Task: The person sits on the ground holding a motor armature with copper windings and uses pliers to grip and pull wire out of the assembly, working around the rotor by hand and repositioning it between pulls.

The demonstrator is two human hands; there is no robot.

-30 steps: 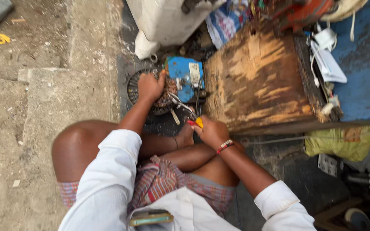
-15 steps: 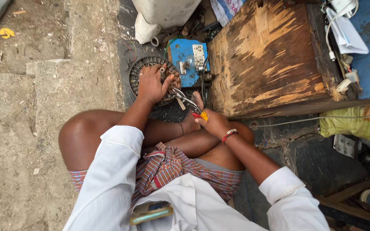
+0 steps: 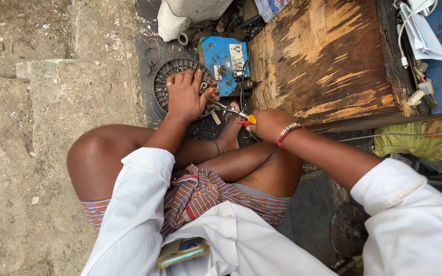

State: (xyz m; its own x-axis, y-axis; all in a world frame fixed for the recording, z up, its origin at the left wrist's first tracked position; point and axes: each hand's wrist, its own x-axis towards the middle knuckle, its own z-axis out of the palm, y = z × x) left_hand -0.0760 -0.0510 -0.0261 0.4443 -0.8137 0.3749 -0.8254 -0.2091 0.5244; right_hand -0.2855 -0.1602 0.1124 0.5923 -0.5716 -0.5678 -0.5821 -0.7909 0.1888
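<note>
Left hand (image 3: pixel 184 97) spread flat on round slotted metal core (image 3: pixel 166 82), pinning it to floor. Right hand (image 3: pixel 268 124) closed around pliers (image 3: pixel 233 111), nose at rim beside left thumb. Probably heavy, rigid; best held by rim.

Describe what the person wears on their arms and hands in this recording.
Both arms have white sleeves pushed up to about the elbow, forearms bare. The right hand has a beaded bracelet in red and pale colours at the wrist. The left hand has a ring on one finger. No gloves.
</note>
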